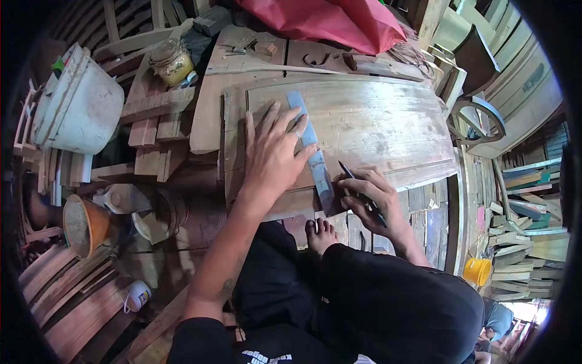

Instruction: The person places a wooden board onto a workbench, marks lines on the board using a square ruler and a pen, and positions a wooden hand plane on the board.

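A wide wooden panel [376,115] lies flat in front of me, with a darker strip along its left side. Across its left part runs a bluish-grey straight strip [319,174], like a ruler. My left hand [276,145] rests on the panel and the strip, fingers spread, the thumb and fingertips pressing on the strip. To the right of the strip's near end, my right hand [373,197] holds a dark pencil [347,170] between its fingers, the tip pointing up and left just above or on the panel.
Beyond the panel lie a red cloth [327,24] and wood scraps. At the left are a white bucket [85,106], a glass jar [171,62] and an orange bowl [79,226]. Stacked boards and a yellow container [477,271] stand right. Another person [498,320] is at lower right.
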Available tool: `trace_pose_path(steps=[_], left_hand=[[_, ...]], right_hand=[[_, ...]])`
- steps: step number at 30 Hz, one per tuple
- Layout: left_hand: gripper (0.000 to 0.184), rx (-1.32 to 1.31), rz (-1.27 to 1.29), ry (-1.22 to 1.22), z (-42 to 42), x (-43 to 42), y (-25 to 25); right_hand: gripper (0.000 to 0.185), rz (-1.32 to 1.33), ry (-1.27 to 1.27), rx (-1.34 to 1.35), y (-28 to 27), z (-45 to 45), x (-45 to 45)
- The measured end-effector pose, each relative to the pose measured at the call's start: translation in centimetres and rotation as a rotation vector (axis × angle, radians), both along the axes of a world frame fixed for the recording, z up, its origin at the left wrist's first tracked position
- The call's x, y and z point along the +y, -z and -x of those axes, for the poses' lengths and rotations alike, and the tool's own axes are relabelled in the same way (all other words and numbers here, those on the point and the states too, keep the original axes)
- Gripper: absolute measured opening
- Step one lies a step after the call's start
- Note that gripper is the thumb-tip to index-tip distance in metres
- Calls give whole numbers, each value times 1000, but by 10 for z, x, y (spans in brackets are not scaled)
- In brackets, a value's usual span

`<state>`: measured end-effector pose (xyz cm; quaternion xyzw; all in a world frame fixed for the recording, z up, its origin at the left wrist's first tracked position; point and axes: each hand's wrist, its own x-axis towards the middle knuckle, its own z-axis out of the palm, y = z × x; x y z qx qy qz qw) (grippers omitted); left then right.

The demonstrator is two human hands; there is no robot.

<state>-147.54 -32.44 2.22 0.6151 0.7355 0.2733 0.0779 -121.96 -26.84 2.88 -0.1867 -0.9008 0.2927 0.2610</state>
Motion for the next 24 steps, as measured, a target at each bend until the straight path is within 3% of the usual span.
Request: trace_pose_path(steps=[2,8,24], left_hand=[[58,42,-80,10,1,12,2],[58,61,39,15,6,23,-5],[56,100,9,26,7,25,-3]], right_hand=[[35,32,6,-23,-2,-3,1],[38,-56,35,-24,1,-3,-1],[38,-83,18,-61,2,-4,-8]])
